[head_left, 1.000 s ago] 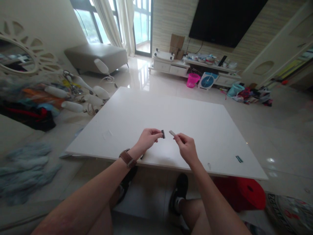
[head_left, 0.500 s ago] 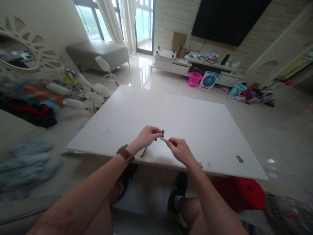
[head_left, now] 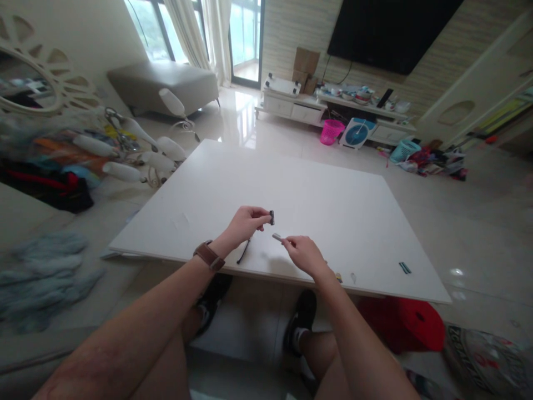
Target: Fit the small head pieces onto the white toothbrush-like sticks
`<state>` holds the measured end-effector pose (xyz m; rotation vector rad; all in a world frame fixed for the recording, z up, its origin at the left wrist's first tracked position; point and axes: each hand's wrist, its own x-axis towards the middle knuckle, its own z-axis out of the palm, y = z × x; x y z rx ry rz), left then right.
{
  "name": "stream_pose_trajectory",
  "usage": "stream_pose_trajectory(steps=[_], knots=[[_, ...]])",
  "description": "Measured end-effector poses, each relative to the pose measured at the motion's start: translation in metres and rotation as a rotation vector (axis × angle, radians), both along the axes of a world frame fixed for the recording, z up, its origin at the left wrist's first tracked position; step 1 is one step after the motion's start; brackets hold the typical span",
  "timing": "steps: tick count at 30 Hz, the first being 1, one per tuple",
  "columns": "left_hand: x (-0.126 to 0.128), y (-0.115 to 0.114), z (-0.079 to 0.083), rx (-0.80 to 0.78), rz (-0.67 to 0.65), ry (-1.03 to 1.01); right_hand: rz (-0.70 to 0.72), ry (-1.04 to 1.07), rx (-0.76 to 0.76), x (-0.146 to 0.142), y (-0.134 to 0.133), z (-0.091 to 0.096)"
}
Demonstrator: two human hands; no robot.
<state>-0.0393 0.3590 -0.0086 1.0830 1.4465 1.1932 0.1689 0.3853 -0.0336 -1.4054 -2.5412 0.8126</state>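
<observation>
Between the thumb and fingers of my left hand (head_left: 249, 223) is a small black piece that looks like a razor head (head_left: 272, 217), held upright above the white board. My right hand (head_left: 303, 253) pinches a slim pale stick with a brush-like end (head_left: 277, 236); most of it is hidden in the fingers. A small gap separates the two pieces. On the board below my left hand lies a thin black rod (head_left: 243, 252), partly covered by the hand.
The large white board (head_left: 316, 189) serves as the tabletop. Two dark green strips (head_left: 405, 268) lie at its right, a small clear piece (head_left: 353, 276) near the front edge. Beside the board are a white-shaded lamp (head_left: 158, 161) on the left and a red roll (head_left: 402, 325) below right.
My left hand has lifted the black piece up and slightly left, away from the brush-like end, which it was touching or very close to. My right hand has barely moved.
</observation>
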Motion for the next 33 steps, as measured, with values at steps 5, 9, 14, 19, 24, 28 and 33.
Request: stream_pose_trajectory(steps=[5,9,14,19,24,28,33], knots=[[0.007,0.000,0.000,0.011,0.001,-0.168,-0.049,0.037,0.033,0.006,0.020,-0.032],[0.013,-0.001,-0.002,-0.011,-0.031,-0.257,-0.172,0.048,0.070,0.000,0.024,-0.063],[0.009,-0.002,-0.003,0.007,-0.033,-0.299,-0.263,0.108,0.116,-0.009,0.023,-0.087],[0.004,-0.003,-0.001,0.042,-0.039,-0.261,-0.271,0.126,0.147,-0.018,0.018,-0.094],[0.002,-0.008,-0.001,0.139,-0.048,0.006,-0.269,0.141,0.189,-0.029,0.011,-0.098],[0.000,-0.012,0.007,0.307,-0.031,0.232,-0.267,0.163,0.201,-0.035,0.009,-0.103],[-0.001,-0.015,0.010,0.441,-0.087,0.426,-0.296,0.203,0.194,-0.037,0.008,-0.113]])
